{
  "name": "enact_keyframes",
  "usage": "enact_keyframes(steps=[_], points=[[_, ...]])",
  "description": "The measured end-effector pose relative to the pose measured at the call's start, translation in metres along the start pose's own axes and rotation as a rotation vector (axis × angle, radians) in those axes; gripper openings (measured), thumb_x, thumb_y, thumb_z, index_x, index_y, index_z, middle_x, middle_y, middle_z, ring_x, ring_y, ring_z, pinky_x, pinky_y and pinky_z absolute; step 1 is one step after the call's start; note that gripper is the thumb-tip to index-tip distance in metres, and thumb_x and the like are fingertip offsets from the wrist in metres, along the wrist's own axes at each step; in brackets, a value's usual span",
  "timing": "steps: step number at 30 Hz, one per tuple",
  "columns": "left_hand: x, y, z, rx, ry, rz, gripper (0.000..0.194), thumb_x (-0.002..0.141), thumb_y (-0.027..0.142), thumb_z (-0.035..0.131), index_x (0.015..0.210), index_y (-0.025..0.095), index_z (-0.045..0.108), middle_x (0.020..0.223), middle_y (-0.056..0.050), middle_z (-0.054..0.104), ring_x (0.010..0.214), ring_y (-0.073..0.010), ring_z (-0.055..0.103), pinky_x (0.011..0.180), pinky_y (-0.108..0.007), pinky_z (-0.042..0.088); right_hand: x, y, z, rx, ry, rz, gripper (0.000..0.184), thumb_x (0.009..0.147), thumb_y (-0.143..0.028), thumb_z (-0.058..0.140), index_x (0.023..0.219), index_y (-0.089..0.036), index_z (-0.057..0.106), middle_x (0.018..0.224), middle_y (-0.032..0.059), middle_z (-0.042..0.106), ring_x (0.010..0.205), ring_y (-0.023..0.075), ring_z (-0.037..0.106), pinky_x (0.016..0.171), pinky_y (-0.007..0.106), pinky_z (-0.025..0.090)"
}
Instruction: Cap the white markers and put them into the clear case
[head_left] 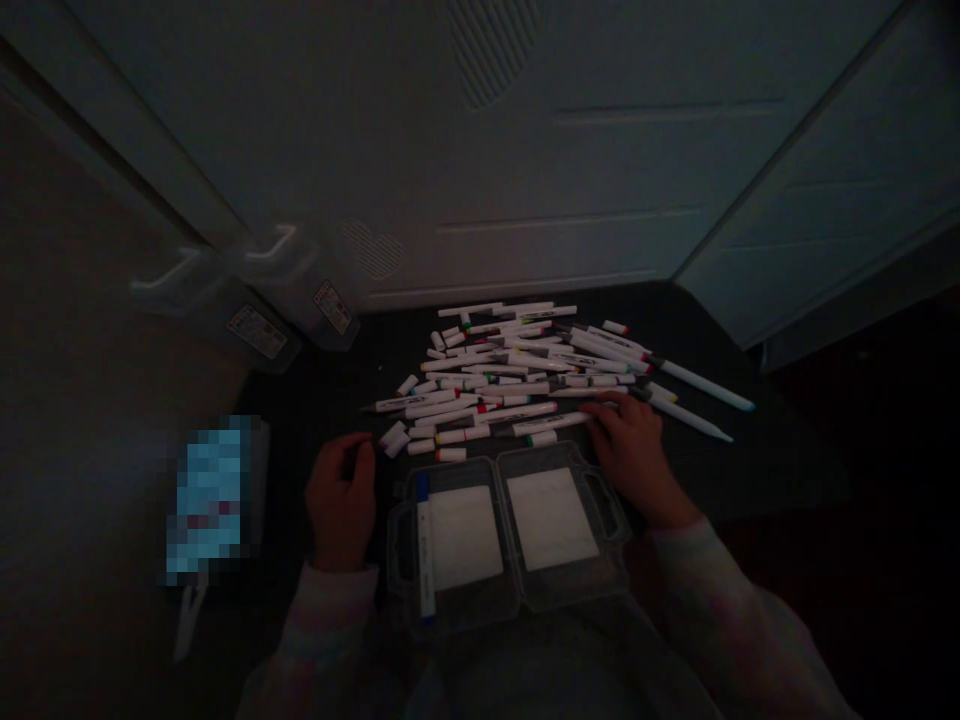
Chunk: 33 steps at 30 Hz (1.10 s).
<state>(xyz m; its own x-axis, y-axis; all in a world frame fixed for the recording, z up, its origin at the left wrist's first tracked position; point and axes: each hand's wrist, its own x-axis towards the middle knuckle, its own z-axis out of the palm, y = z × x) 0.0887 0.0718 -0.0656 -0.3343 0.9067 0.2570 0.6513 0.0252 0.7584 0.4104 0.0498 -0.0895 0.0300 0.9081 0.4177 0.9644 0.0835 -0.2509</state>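
Observation:
Loose white markers (495, 385) with coloured ends lie in a heap, several uncapped, with short caps (392, 434) among them. My right hand (630, 455) reaches in at the near right, its fingertips closed on the end of a white marker (551, 422). Left of an opened clear plastic case (517, 540), my left hand (341, 500) rests with fingers loosely curled. A gap shows between its thumb and fingers, and I see nothing in it. Inside the case are two white panels and a blue-capped marker (426, 550) along the left side.
Two clear containers (259, 290) with handles and labels stand at the back left. A blurred-out bright blue object (210, 500) sits at the left on the dark tabletop (780, 450). A pale panelled wall (570, 170) rises behind the markers. The light is dim.

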Motion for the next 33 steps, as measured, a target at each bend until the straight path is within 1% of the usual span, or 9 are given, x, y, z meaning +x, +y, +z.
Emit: enact_keyframes(steps=[8, 12, 14, 16, 18, 22, 27, 30, 33], points=[[0.001, -0.004, 0.001, -0.008, -0.001, 0.007, 0.024, 0.075, 0.036, 0.048, 0.085, 0.018, 0.061, 0.083, -0.003, 0.060, 0.075, -0.0162, 0.056, 0.071, -0.028, 0.045, 0.001, 0.000, -0.002, 0.201, 0.051, 0.047, 0.020, 0.085, -0.022, 0.044, 0.095, -0.019, 0.061, 0.099, 0.0088, 0.060, 0.092, 0.0246, 0.050, 0.079, 0.040, 0.035], [0.001, -0.003, 0.000, 0.021, -0.008, 0.005, 0.026, 0.075, 0.036, 0.047, 0.084, 0.017, 0.061, 0.083, -0.003, 0.061, 0.075, -0.0161, 0.056, 0.070, -0.028, 0.045, 0.001, 0.001, -0.008, 0.362, 0.105, 0.112, 0.019, 0.084, -0.027, 0.046, 0.096, -0.020, 0.059, 0.098, 0.0082, 0.059, 0.094, 0.0239, 0.051, 0.083, 0.040, 0.036], [0.001, -0.001, 0.000, 0.028, -0.009, 0.000, 0.026, 0.074, 0.037, 0.046, 0.084, 0.017, 0.061, 0.084, -0.003, 0.061, 0.076, -0.0163, 0.056, 0.071, -0.028, 0.045, 0.001, 0.002, -0.011, 0.449, 0.152, 0.173, 0.019, 0.082, -0.030, 0.047, 0.095, -0.020, 0.058, 0.098, 0.0081, 0.058, 0.095, 0.0235, 0.050, 0.085, 0.040, 0.037], [0.001, -0.001, -0.001, 0.032, -0.015, -0.008, 0.027, 0.074, 0.037, 0.046, 0.084, 0.017, 0.061, 0.084, -0.004, 0.061, 0.076, -0.0168, 0.056, 0.072, -0.029, 0.045, -0.001, 0.003, -0.013, 0.537, 0.208, 0.262, 0.021, 0.082, -0.032, 0.049, 0.096, -0.019, 0.056, 0.096, 0.0081, 0.058, 0.091, 0.0226, 0.051, 0.082, 0.038, 0.039], [0.002, 0.000, -0.001, 0.034, -0.020, -0.017, 0.028, 0.073, 0.038, 0.046, 0.083, 0.017, 0.061, 0.084, -0.005, 0.061, 0.077, -0.0176, 0.056, 0.073, -0.030, 0.045, -0.003, 0.005, -0.014, 0.636, 0.250, 0.362, 0.024, 0.082, -0.035, 0.050, 0.099, -0.019, 0.055, 0.091, 0.0071, 0.057, 0.083, 0.0205, 0.052, 0.074, 0.036, 0.041], [0.003, 0.001, -0.002, 0.048, -0.030, -0.067, 0.030, 0.071, 0.041, 0.046, 0.084, 0.018, 0.061, 0.087, -0.005, 0.061, 0.079, -0.0192, 0.057, 0.074, -0.032, 0.045, -0.004, 0.007, -0.013, 0.869, 0.290, 0.503, 0.025, 0.083, -0.041, 0.046, 0.098, -0.021, 0.052, 0.079, 0.0023, 0.053, 0.068, 0.0150, 0.050, 0.061, 0.029, 0.041], [0.004, 0.003, -0.003, 0.069, -0.031, -0.125, 0.031, 0.068, 0.043, 0.046, 0.083, 0.019, 0.060, 0.090, -0.006, 0.061, 0.082, -0.0215, 0.056, 0.076, -0.035, 0.045, 0.002, 0.006, -0.017, 1.078, 0.323, 0.560, 0.024, 0.085, -0.043, 0.034, 0.078, -0.022, 0.043, 0.067, -0.0012, 0.040, 0.057, 0.0125, 0.042, 0.056, 0.028, 0.040], [0.004, 0.003, -0.003, 0.078, -0.036, -0.141, 0.034, 0.067, 0.044, 0.045, 0.084, 0.019, 0.059, 0.090, -0.007, 0.061, 0.083, -0.0224, 0.056, 0.078, -0.037, 0.044, 0.003, 0.005, -0.021, 1.114, 0.314, 0.588, 0.026, 0.085, -0.043, 0.032, 0.072, -0.023, 0.039, 0.067, -0.0009, 0.038, 0.056, 0.0134, 0.040, 0.055, 0.030, 0.040], [0.003, 0.004, -0.003, 0.088, -0.060, -0.128, 0.036, 0.068, 0.046, 0.044, 0.085, 0.018, 0.059, 0.091, -0.007, 0.060, 0.085, -0.0228, 0.056, 0.079, -0.036, 0.044, 0.001, 0.004, -0.026, 1.098, 0.270, 0.616, 0.030, 0.086, -0.044, 0.031, 0.067, -0.023, 0.039, 0.063, -0.0007, 0.038, 0.055, 0.0143, 0.039, 0.053, 0.030, 0.038]])
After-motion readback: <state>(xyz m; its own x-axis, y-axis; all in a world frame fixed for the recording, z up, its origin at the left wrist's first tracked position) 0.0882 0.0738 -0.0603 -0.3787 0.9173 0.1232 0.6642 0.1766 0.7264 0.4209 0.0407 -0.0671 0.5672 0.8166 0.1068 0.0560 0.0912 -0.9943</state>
